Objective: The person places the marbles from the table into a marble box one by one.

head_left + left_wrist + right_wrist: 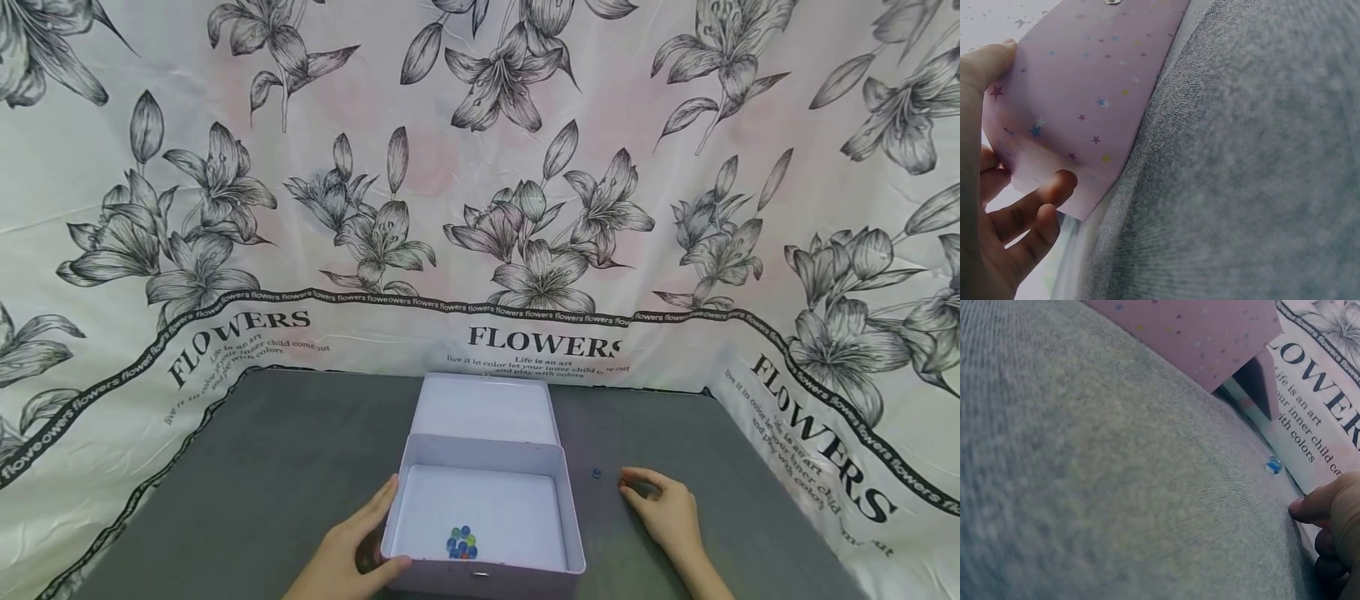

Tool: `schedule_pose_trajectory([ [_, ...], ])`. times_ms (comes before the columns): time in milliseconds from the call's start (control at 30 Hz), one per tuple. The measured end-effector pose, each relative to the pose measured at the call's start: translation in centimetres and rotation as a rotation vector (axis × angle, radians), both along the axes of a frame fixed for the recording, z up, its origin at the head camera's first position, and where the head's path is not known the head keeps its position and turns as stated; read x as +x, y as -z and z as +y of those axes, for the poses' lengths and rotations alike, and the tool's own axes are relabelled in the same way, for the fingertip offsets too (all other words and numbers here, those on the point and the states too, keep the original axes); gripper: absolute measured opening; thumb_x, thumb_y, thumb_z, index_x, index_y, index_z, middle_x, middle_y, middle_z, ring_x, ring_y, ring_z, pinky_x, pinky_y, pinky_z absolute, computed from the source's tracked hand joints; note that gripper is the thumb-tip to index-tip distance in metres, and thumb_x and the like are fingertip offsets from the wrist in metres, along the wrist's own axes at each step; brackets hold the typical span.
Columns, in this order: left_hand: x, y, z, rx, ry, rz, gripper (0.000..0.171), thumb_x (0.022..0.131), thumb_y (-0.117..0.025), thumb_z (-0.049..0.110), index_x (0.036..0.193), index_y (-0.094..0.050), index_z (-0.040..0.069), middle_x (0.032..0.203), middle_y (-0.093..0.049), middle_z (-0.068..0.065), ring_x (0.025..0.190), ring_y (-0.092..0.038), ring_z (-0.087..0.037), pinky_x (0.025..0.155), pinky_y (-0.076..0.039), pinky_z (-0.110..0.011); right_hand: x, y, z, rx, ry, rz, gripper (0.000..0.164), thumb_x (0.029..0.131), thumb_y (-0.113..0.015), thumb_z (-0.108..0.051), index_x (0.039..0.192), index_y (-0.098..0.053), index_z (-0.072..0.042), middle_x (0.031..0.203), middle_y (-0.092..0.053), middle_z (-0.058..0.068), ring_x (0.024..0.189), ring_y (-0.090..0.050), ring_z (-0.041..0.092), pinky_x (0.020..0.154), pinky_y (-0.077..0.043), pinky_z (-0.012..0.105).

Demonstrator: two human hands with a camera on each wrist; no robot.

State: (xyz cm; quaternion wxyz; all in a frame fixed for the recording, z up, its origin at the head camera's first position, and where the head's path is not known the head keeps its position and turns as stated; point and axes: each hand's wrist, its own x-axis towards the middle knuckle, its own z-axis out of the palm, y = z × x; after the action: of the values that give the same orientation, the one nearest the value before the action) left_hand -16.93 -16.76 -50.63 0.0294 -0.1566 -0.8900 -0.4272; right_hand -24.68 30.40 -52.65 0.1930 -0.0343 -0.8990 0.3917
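A pink star-patterned tin box [480, 443], pale inside, stands with its lid [486, 408] folded back. Several glass marbles [462, 546], blue, green and orange, lie together near the box's front wall. My left hand [348, 546] grips the front left corner, thumb at the front rim and index finger along the left side; the left wrist view shows its other fingers [1035, 215] bent by the wall. To the right of the box, a clear and blue marble [1273, 465] lies on the cloth. Close by it, my right hand [663, 508] has its fingers loosely bent, holding nothing.
Dark grey cloth [300, 450] covers the table. White fabric with a flower print [540, 250] hangs behind the box and along both sides. On the box's front, a small metal clasp [480, 573] sits below the rim.
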Motion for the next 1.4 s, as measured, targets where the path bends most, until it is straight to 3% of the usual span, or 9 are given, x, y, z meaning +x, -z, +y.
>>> schedule_pose_trajectory([
  [133,0.0,0.0,0.0,0.004,0.001,0.005,0.097,0.087,-0.086,0.050,0.164,-0.041,0.014,0.170,-0.034,-0.001,0.152,-0.041,-0.031,0.115,-0.045,-0.054,-0.1,0.1,0.0,0.009,0.028,-0.027,0.020,0.087,-0.087,-0.011,0.106,-0.084,-0.008,0.070,-0.076,0.001,0.035,-0.031,0.001,0.036,-0.029,0.020],
  [267,0.0,0.0,0.0,-0.002,0.000,0.009,0.097,0.087,-0.086,0.051,0.164,-0.041,0.014,0.170,-0.034,0.000,0.152,-0.042,-0.031,0.115,-0.045,-0.056,-0.1,0.2,-0.1,0.014,0.045,-0.024,0.016,0.088,-0.087,-0.014,0.103,-0.085,-0.009,0.047,-0.059,-0.006,0.036,-0.033,0.001,0.037,-0.029,0.020],
  [433,0.0,-0.2,0.0,-0.011,-0.007,0.006,0.097,0.087,-0.085,0.052,0.164,-0.041,0.015,0.170,-0.034,0.002,0.152,-0.042,-0.031,0.115,-0.045,-0.058,-0.1,0.2,-0.1,0.007,0.053,0.019,0.014,0.089,-0.087,-0.017,0.101,-0.086,-0.010,0.046,-0.059,-0.008,0.036,-0.032,0.000,0.038,-0.028,0.020],
  [667,0.0,-0.4,0.1,0.014,-0.005,-0.012,0.096,0.088,-0.085,0.051,0.164,-0.041,0.012,0.170,-0.034,-0.002,0.152,-0.042,-0.035,0.113,-0.044,-0.061,-0.1,-0.1,-0.1,-0.053,0.071,0.025,0.016,0.088,-0.088,-0.020,0.102,-0.086,-0.013,0.062,-0.073,-0.003,0.037,-0.031,-0.001,0.038,-0.030,0.022],
  [800,0.0,-0.4,0.1,0.016,0.003,-0.014,0.098,0.087,-0.084,0.053,0.164,-0.041,0.010,0.170,-0.033,-0.002,0.153,-0.040,-0.034,0.114,-0.043,-0.060,0.0,-0.5,-0.5,-0.123,0.073,-0.004,0.018,0.089,-0.088,-0.022,0.104,-0.086,-0.012,0.084,-0.081,0.004,0.039,-0.030,0.000,0.039,-0.032,0.023],
  [933,0.0,-0.3,0.0,-0.001,-0.003,-0.004,0.099,0.086,-0.085,0.055,0.164,-0.041,0.012,0.170,-0.034,0.000,0.152,-0.041,-0.032,0.115,-0.043,-0.058,-0.1,-1.1,-1.2,-0.172,0.064,-0.021,0.019,0.091,-0.086,-0.025,0.106,-0.086,-0.012,0.104,-0.083,0.006,0.063,-0.054,-0.006,0.054,-0.042,0.018],
  [1033,0.1,-0.4,0.0,-0.003,-0.014,-0.009,0.099,0.085,-0.085,0.055,0.164,-0.041,0.013,0.169,-0.033,0.002,0.152,-0.041,-0.032,0.115,-0.042,-0.060,-0.4,-1.5,-1.9,-0.186,0.047,-0.015,0.019,0.092,-0.086,-0.028,0.106,-0.086,-0.014,0.108,-0.082,0.005,0.087,-0.060,-0.008,0.064,-0.043,0.017],
  [1200,0.0,-0.5,-0.1,-0.001,-0.015,-0.021,0.098,0.087,-0.084,0.053,0.164,-0.040,0.013,0.170,-0.033,-0.001,0.153,-0.040,-0.034,0.116,-0.040,-0.063,-0.7,-2.4,-2.9,-0.227,0.001,0.016,0.022,0.092,-0.086,-0.030,0.107,-0.086,-0.013,0.108,-0.082,0.004,0.071,-0.054,-0.002,0.049,-0.036,0.023],
  [1400,0.1,-0.5,0.0,-0.015,-0.012,-0.025,0.097,0.088,-0.083,0.054,0.164,-0.040,0.014,0.170,-0.033,0.000,0.153,-0.041,-0.031,0.115,-0.042,-0.061,-0.8,-4.1,-5.1,-0.339,-0.079,0.031,0.024,0.093,-0.084,-0.024,0.111,-0.083,-0.007,0.108,-0.082,0.008,0.061,-0.060,0.001,0.044,-0.034,0.022],
])
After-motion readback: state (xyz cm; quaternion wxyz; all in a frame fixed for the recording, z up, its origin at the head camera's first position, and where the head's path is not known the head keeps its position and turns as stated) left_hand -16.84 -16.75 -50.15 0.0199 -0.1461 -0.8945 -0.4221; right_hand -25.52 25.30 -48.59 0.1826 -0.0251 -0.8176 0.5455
